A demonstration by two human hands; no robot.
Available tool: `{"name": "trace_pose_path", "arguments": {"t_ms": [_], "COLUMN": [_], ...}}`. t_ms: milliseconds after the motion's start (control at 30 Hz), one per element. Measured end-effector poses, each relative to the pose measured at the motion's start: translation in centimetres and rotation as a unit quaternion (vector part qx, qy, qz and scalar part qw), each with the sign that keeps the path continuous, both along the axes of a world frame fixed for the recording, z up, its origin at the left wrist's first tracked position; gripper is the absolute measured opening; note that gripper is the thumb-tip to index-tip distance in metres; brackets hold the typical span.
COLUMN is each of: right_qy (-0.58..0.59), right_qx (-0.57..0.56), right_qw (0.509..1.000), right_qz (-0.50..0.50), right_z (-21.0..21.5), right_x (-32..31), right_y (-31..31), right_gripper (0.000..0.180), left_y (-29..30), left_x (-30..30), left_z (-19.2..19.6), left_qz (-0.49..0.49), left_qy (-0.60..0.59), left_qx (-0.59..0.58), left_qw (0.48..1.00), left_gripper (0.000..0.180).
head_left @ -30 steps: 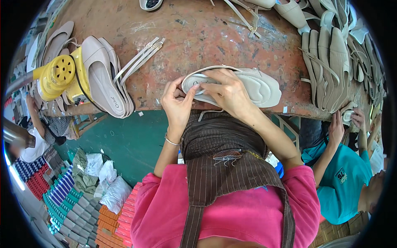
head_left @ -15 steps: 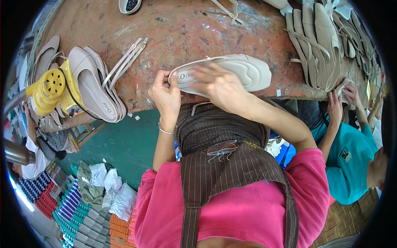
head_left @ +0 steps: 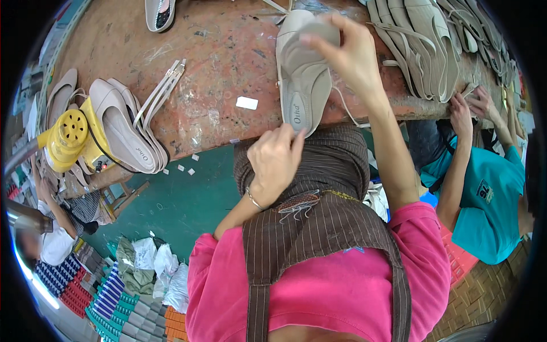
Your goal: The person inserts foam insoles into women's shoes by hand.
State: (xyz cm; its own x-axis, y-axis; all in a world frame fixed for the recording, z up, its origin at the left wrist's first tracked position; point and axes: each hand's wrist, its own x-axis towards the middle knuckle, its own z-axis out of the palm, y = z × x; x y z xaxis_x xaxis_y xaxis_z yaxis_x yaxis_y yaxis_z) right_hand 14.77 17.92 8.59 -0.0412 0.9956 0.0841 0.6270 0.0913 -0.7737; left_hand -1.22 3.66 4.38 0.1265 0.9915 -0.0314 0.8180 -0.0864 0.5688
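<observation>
A beige flat shoe [head_left: 281, 62] stands on the worn bench in front of me, its toe pointing away and its heel at the near edge. An insole [head_left: 297, 108] with an oval printed mark lies along its heel end. My left hand [head_left: 276, 157] closes on the heel, thumb at its rim. Near the toe, my right hand [head_left: 353, 54] pinches the insole's front part, which looks bent up and is smeared by motion. A thin strap [head_left: 345, 102] hangs from the shoe's right side.
Left on the bench are beige shoes [head_left: 122, 128] with straps beside a yellow lamp-like device [head_left: 68, 134]. A white paper piece [head_left: 247, 102] lies left of the shoe. Stacked beige shoes [head_left: 421, 45] stand right, near a co-worker in a teal shirt [head_left: 487, 194].
The shoe has turned from lying sideways to pointing away from me. My left hand has moved to its heel, my right hand toward its toe. A white paper piece now shows on the bench.
</observation>
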Motion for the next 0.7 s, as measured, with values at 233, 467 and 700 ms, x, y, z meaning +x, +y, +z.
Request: {"name": "trace_pose_path", "arguments": {"t_ms": [233, 467, 700], "right_qy": [-0.100, -0.231, -0.309], "right_qx": [0.029, 0.079, 0.093], "right_qw": [0.985, 0.965, 0.945], "right_qz": [0.136, 0.095, 0.054], "right_z": [-4.1, -7.3, -8.8], "right_x": [-2.2, -3.8, -4.5], "right_y": [-11.1, -3.1, -3.5], "right_gripper": [0.029, 0.050, 0.050], "left_y": [-1.9, -1.2, -1.4], "left_x": [2.3, 2.7, 2.8], "left_z": [-2.8, -2.2, -2.7], "left_qz": [-0.169, -0.128, -0.135], "left_qy": [0.073, 0.071, 0.075], "left_qx": [0.015, 0.002, 0.013], "left_qw": [0.983, 0.989, 0.988], "left_gripper": [0.062, 0.058, 0.053]}}
